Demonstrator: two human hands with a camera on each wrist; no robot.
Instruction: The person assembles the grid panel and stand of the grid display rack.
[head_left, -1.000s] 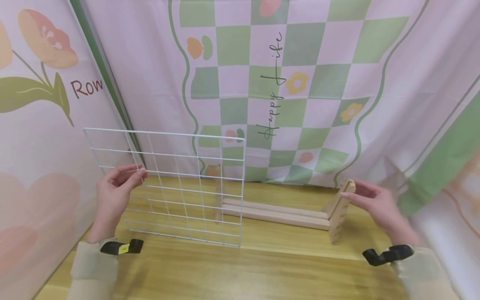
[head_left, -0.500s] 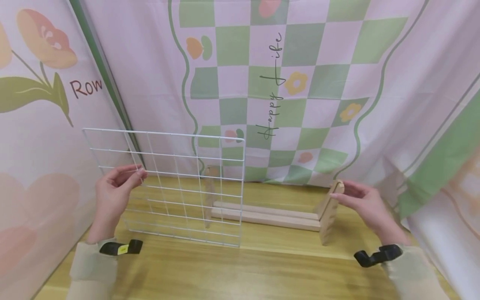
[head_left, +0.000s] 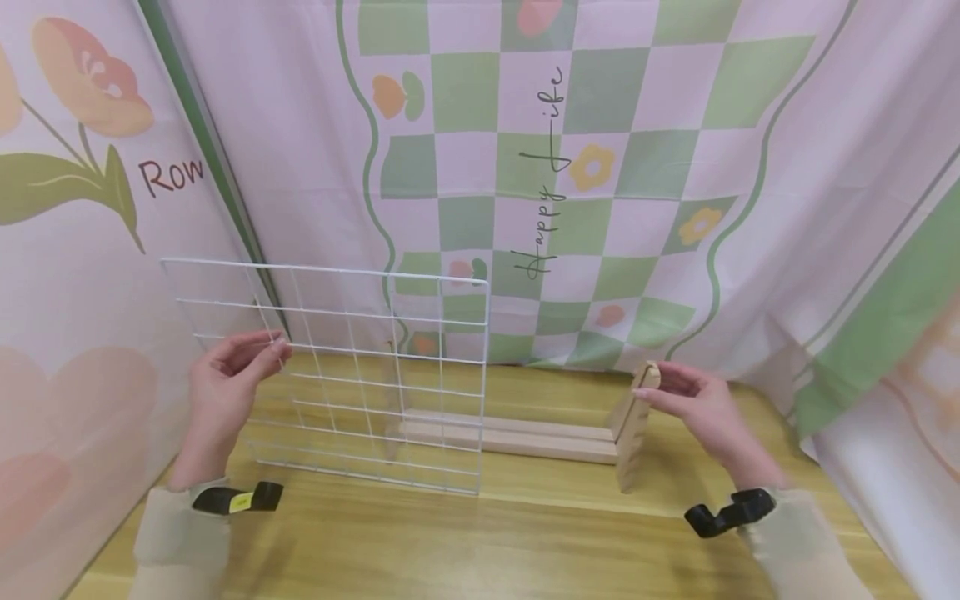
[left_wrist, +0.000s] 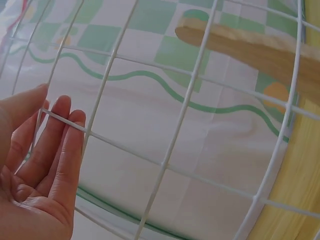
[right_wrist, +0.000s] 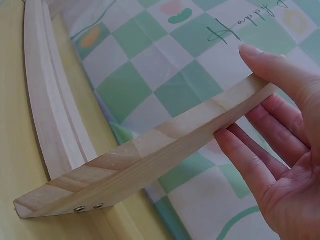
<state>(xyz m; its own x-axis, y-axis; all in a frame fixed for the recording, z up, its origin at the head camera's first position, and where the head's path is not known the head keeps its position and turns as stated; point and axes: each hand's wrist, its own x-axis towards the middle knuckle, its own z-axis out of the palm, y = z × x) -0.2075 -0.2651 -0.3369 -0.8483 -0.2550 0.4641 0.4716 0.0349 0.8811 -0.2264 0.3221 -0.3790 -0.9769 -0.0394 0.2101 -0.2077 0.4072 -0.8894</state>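
Okay, the low pale-wood stand with two uprights and a long crossbar [head_left: 547, 444] is on the tabletop right of centre, its left end behind the square-meshed white wire grid panel [head_left: 397, 354]. Just changed: stand has slid left over the last second while the panel barely moved, so more of the crossbar now shows through the mesh. My read: the two parts are being brought together, stand doing the travelling. Stand looks bare wood, light grain; crossbar has a lengthwise step, right upright's front edge looks notched in the head view, and I get two metal screw heads [right_wrist: 79, 209] near its foot on the right wrist view. Panel stands roughly upright, wires look straight; can't tell if its lower edge touches the table. Right hand [head_left: 690, 400] pinches the top of the right upright, thumb on one side, fingers on the other. Left hand [head_left: 228, 383] pinches a wire toward the panel's left side between thumb and fingers. Further out I see a black wrist strap on each arm over beige sleeves, the yellow-brown wood-grain table [head_left: 375, 550], and behind it a green-and-white checked curtain [head_left: 600, 92] lettered "Happy Life".
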